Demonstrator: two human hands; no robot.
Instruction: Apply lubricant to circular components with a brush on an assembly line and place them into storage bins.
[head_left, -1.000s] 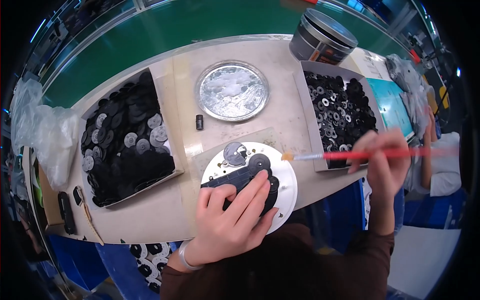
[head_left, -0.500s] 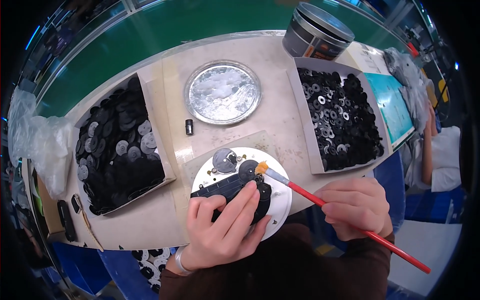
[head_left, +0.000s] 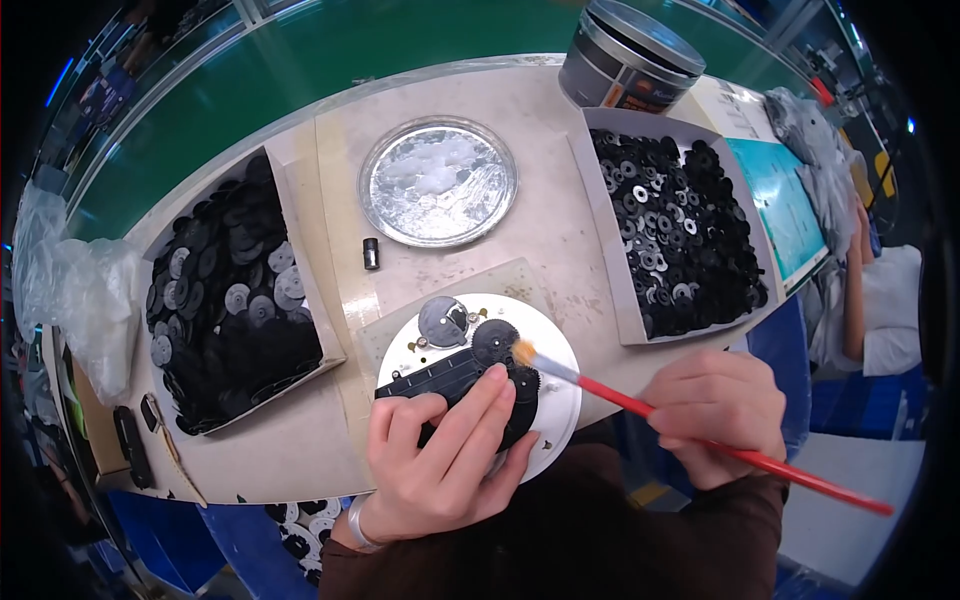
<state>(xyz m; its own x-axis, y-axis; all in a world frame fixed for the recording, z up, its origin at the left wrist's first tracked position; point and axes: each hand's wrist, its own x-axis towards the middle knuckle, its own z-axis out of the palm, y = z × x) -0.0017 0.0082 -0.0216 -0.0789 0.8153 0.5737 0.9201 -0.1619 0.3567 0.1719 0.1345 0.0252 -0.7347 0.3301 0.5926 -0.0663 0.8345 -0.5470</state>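
Note:
My left hand (head_left: 440, 460) grips a round white base plate (head_left: 560, 375), its fingers laid over the black parts mounted on it. A dark toothed gear (head_left: 494, 341) sits near the plate's middle, beside a black bar-shaped housing (head_left: 430, 374) and a round grey part (head_left: 441, 321). Between its closed fingers my right hand (head_left: 722, 412) holds a red-handled paintbrush (head_left: 618, 398). The brush's tan bristles meet the black parts at the gear's lower right edge. My left fingers hide part of the mechanism.
A box of black discs (head_left: 333, 352) stands left, and a box of small black gears and washers (head_left: 603, 215) right. Beyond the plate lie a shallow metal lid with white paste (head_left: 470, 210) and a small black cylinder (head_left: 371, 254). A large tin (head_left: 610, 78) stands far right.
The brush tip has shifted slightly nearer to me, and its handle has swung flatter, its end up and to the right. My left hand keeps its hold on the plate.

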